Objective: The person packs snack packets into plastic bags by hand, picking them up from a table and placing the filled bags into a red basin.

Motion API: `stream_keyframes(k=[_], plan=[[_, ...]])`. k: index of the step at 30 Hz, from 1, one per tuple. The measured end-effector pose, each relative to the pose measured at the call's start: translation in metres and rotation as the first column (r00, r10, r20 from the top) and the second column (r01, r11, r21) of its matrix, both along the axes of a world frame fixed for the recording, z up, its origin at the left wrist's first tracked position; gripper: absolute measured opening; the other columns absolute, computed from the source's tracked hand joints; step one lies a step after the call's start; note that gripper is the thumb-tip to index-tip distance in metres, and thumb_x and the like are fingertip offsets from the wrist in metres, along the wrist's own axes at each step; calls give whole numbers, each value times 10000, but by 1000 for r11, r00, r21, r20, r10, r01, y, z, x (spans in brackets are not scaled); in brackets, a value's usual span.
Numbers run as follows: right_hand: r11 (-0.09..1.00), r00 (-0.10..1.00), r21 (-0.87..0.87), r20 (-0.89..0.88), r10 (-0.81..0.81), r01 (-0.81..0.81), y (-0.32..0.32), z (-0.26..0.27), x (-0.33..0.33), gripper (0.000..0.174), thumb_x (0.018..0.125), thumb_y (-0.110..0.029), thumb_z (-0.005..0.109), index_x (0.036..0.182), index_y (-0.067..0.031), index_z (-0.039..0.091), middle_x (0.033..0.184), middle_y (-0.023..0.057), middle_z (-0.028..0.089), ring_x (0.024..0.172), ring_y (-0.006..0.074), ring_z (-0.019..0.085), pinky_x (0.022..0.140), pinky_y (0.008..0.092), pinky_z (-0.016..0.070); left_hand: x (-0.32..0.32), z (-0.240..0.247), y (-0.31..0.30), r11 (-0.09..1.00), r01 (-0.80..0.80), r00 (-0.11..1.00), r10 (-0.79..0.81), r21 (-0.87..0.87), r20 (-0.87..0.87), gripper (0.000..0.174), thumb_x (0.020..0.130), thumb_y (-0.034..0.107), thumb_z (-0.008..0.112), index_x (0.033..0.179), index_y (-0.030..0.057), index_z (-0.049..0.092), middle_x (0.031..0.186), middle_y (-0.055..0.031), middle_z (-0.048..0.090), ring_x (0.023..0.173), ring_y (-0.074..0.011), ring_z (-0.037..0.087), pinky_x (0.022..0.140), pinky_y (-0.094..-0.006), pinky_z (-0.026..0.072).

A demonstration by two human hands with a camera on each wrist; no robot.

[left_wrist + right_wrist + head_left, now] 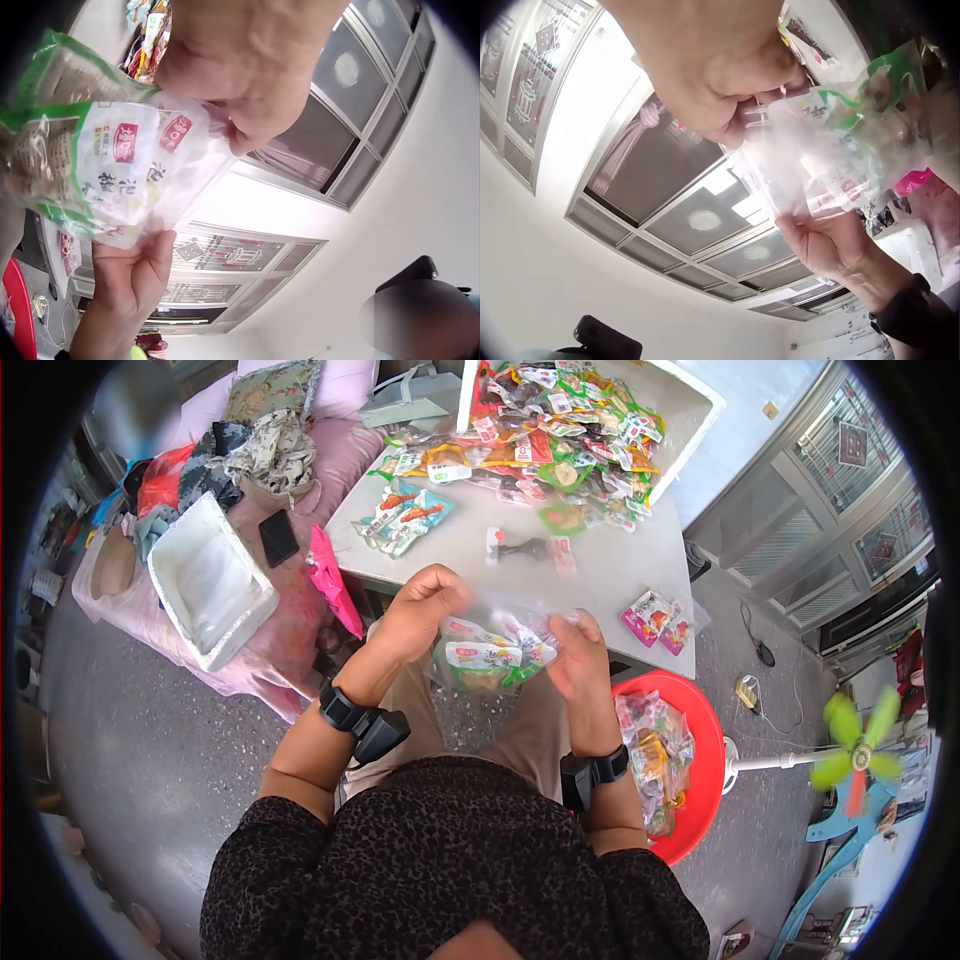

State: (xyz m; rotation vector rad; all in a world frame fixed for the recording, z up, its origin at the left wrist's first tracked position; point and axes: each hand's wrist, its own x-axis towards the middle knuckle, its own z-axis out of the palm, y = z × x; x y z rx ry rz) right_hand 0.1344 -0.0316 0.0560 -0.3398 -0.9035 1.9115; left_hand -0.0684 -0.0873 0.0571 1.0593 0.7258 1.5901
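A clear plastic bag [196, 174] hangs between my two hands over my lap, just off the table's front edge. Inside it lie green-and-white snack packets [484, 656] with red labels. With thumb and fingers, my left hand [425, 612] pinches one upper corner of the bag. My right hand [580, 660] pinches the opposite corner, thumb on the near side in the left wrist view. The bag's top edge runs stretched between them. On the table beyond lies a dark snack packet [522, 548] with white-and-red ends.
Many snack packets [560, 470] spill from a white foam box [690, 420] on the table [370, 520]. Teal packets [405, 518] lie left, pink ones [657, 622] right. A red basin [705, 760] of filled bags stands on the floor at right, near a green-bladed fan [860, 755].
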Motion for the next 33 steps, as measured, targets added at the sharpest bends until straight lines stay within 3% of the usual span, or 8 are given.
stream_keyframes(k=[4, 7, 13, 14, 18, 21, 26, 33], plan=[[977, 991, 211, 123, -44, 17, -9, 2, 17, 44, 759, -12, 527, 798, -28, 519, 796, 74, 580, 733, 132, 552, 699, 278, 444, 12, 22, -14, 986, -120, 986, 133, 118, -101, 57, 798, 103, 504, 798, 48, 490, 870, -86, 544, 803, -152, 509, 727, -264, 388], [898, 915, 439, 361, -177, 1, -14, 5, 33, 48, 766, -29, 529, 810, -27, 512, 794, 57, 579, 703, 107, 537, 665, 240, 424, 11, 23, -20, 980, -102, 953, 146, 172, -266, 92, 812, 110, 494, 831, 21, 488, 869, -46, 539, 769, -90, 490, 690, -231, 398], [842, 679, 459, 716, -162, -283, -23, 30, 44, 153, 729, -105, 584, 816, -15, 496, 676, 41, 555, 596, 89, 491, 565, 220, 391, 29, 19, -25, 996, -25, 873, 67, 91, -484, 77, 806, 102, 502, 820, 26, 496, 789, -16, 509, 691, -59, 450, 629, -203, 380], [778, 638, 513, 745, -194, -363, -25, 33, 41, 164, 713, -150, 575, 778, -21, 497, 615, 79, 522, 551, 164, 500, 530, 277, 388, 35, 18, -26, 996, 8, 852, 40, 88, -522, 76, 805, 101, 504, 818, 27, 498, 779, -11, 505, 679, -56, 443, 619, -199, 377], [548, 589, 683, 717, -374, -483, -28, 26, 34, 193, 724, -211, 495, 694, -22, 471, 627, 139, 493, 626, 317, 492, 544, 403, 362, 45, 4, -25, 999, 28, 894, -38, -29, -446, 62, 804, 91, 500, 809, 29, 498, 776, -19, 512, 693, -59, 459, 622, -198, 387], [623, 564, 613, 764, -312, -487, -32, 32, 38, 205, 734, -222, 487, 696, -21, 469, 641, 142, 494, 640, 318, 488, 558, 403, 363, 51, 2, -24, 999, -1, 916, 23, 53, -401, 57, 805, 85, 496, 799, 28, 494, 794, -33, 527, 707, -73, 476, 629, -208, 399], [575, 570, 675, 723, -389, -463, -33, 31, 50, 207, 738, -221, 481, 707, -16, 473, 659, 154, 495, 653, 327, 486, 575, 406, 361, 53, -5, -18, 995, -18, 885, 63, 103, -461, 69, 808, 86, 490, 839, 26, 476, 815, -63, 549, 726, -90, 497, 663, -218, 406], [618, 562, 655, 733, -383, -434, -28, 23, 68, 190, 742, -199, 474, 709, -13, 484, 666, 153, 494, 650, 318, 485, 584, 385, 365, 65, -8, -10, 998, 66, 902, -52, 18, -429, 84, 807, 103, 496, 845, 29, 483, 822, -62, 545, 765, -93, 489, 698, -224, 393]])
